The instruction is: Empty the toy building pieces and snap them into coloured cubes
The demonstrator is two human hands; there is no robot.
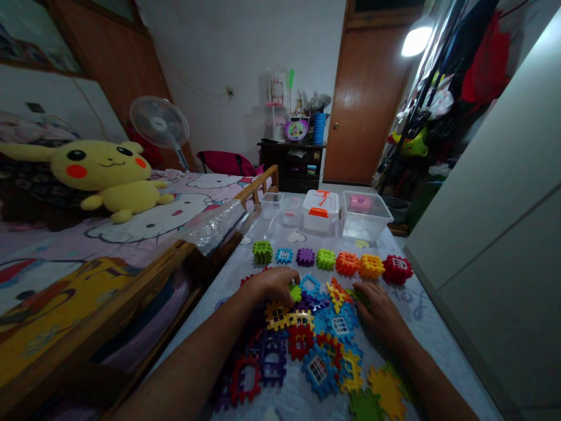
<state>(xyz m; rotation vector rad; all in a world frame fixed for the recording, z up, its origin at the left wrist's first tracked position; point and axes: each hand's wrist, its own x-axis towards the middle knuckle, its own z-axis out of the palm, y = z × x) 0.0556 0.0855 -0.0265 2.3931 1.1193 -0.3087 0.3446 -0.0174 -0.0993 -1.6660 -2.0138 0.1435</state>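
My left hand is closed on a lime green interlocking building block at the left side of a loose pile. My right hand lies at the pile's right side, its fingers curled over a green building block that is partly hidden. Between the hands are an orange and yellow block, a light blue frame block and purple blocks. Nearer to me lie yellow blocks, a red block and a blue block with a white window.
Behind the pile runs a row of stacked blocks by colour, from green to dark red. Clear plastic boxes and a white-lidded box stand at the far end. A bed with a wooden rail borders the left.
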